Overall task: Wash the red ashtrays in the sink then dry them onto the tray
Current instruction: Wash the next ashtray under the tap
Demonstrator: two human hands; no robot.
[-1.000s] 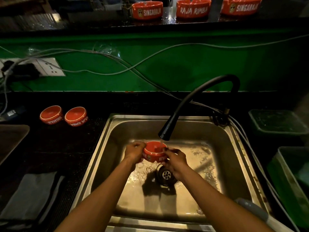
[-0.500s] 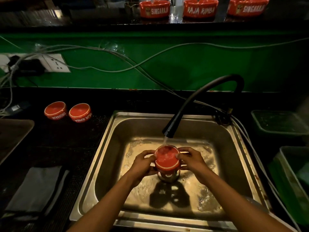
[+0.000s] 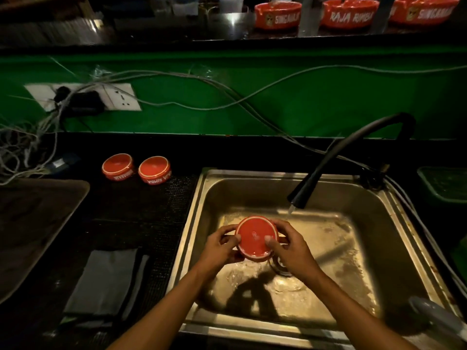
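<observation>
While water ran from the faucet (image 3: 300, 198) just beyond it, the ashtray (image 3: 255, 238) was held upside down over the middle of the sink (image 3: 199, 223), the left hand (image 3: 219, 246) and right hand (image 3: 293, 246) curled round its rim, thumbs pressed on its base. Rinsing looked about finished; next it needed carrying to the tray (image 3: 38, 223) at the counter's left edge, probably via the folded cloth (image 3: 101, 281). Its bowl side was hidden, and the drain mostly covered.
</observation>
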